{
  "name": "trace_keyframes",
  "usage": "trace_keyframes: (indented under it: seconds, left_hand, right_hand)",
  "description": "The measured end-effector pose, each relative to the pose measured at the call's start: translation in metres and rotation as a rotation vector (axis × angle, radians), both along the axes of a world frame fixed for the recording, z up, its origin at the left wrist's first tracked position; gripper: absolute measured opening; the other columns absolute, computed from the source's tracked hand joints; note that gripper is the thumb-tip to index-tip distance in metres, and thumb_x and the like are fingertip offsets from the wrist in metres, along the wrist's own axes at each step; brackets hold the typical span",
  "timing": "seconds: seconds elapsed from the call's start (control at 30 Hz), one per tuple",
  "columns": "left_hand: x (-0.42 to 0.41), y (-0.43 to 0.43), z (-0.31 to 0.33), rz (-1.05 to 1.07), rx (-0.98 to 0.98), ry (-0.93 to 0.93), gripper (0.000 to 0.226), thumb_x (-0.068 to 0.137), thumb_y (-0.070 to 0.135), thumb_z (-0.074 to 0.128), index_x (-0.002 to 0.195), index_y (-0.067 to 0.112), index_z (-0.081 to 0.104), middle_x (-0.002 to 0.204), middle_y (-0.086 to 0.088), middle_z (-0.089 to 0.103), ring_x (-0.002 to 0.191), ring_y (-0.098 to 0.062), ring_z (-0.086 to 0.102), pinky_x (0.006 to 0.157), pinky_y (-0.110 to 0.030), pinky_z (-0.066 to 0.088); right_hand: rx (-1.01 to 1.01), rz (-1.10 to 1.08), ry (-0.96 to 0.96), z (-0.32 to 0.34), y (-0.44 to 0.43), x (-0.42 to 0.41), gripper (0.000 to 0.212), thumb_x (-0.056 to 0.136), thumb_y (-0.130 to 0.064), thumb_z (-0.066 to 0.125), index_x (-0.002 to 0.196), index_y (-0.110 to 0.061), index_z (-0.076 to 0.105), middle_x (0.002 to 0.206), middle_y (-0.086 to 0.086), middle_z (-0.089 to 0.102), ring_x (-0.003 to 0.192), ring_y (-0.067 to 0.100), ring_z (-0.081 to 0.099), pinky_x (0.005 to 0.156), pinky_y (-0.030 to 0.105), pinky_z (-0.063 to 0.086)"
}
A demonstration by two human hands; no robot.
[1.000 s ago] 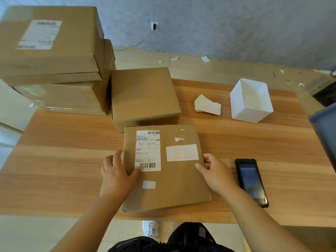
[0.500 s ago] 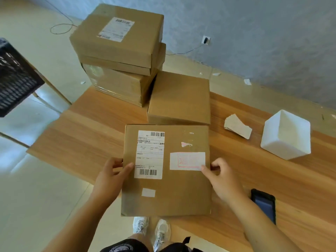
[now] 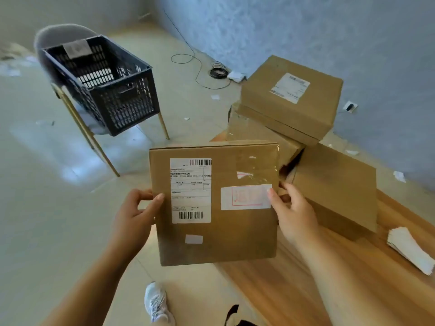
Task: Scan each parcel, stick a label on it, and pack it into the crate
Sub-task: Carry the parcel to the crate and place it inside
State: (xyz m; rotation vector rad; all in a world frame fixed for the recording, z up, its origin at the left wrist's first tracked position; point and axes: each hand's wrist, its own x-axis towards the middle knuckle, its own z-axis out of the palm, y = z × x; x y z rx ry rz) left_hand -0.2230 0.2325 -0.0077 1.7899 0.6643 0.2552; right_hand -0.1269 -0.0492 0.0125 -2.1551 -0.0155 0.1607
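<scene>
While gripping box (image 3: 235, 241) by its side edges with left hand (image 3: 134, 217) and right hand (image 3: 294, 217), judge it stiff, light; take hold mid-edge.

Grey wall (image 3: 306, 31), pale floor (image 3: 47, 208), wooden table (image 3: 294, 290).

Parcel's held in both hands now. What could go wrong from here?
1. The left hand and right hand pinch the parcel only at its side edges, above the floor: it could slip.
2. The crate is perched on a thin-legged chair; a hard drop might tip it.
</scene>
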Motion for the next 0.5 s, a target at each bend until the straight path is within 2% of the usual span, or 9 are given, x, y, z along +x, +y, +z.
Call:
trace_keyframes:
  seconds: [0.1,0.27,0.4,0.5]
  left_hand:
    - [0.006,0.066,0.015,0.024,0.050,-0.006,0.014,0.089,0.042,0.052,0.090,0.028,0.051,0.098,0.017,0.060,0.089,-0.012,0.062,0.071,-0.039,0.056]
    - [0.012,0.174,0.032,0.084,0.096,-0.027,0.014,0.090,0.040,0.052,0.093,0.027,0.049,0.102,0.011,0.059,0.092,-0.018,0.063,0.071,-0.042,0.057]
    - [0.027,0.240,0.034,0.131,0.100,-0.023,0.024,0.090,0.041,0.052,0.104,0.023,0.047,0.111,0.003,0.057,0.098,-0.021,0.061,0.072,-0.043,0.057]
    - [0.047,0.279,0.033,0.159,0.082,-0.019,0.025,0.091,0.041,0.051,0.111,0.028,0.043,0.115,0.003,0.055,0.098,-0.023,0.061,0.074,-0.045,0.056]
  right_hand:
    - [0.010,0.021,-0.048,0.003,0.072,0.021,0.029,0.088,-0.059,0.050,0.112,-0.042,0.054,0.091,-0.019,0.063,0.082,0.001,0.062,0.053,0.016,0.045]
    - [0.094,0.125,0.004,0.014,0.189,0.043,0.053,0.074,-0.076,0.042,0.114,-0.043,0.053,0.098,-0.017,0.063,0.089,0.009,0.063,0.057,0.026,0.056]
    - [0.059,0.195,-0.008,0.019,0.263,0.068,0.060,0.074,-0.074,0.040,0.120,-0.037,0.052,0.104,-0.015,0.062,0.090,0.008,0.062,0.054,0.019,0.051]
    - [0.018,0.219,-0.032,0.022,0.308,0.093,0.056,0.077,-0.071,0.039,0.120,-0.036,0.050,0.103,-0.013,0.061,0.089,0.008,0.060,0.055,0.021,0.052]
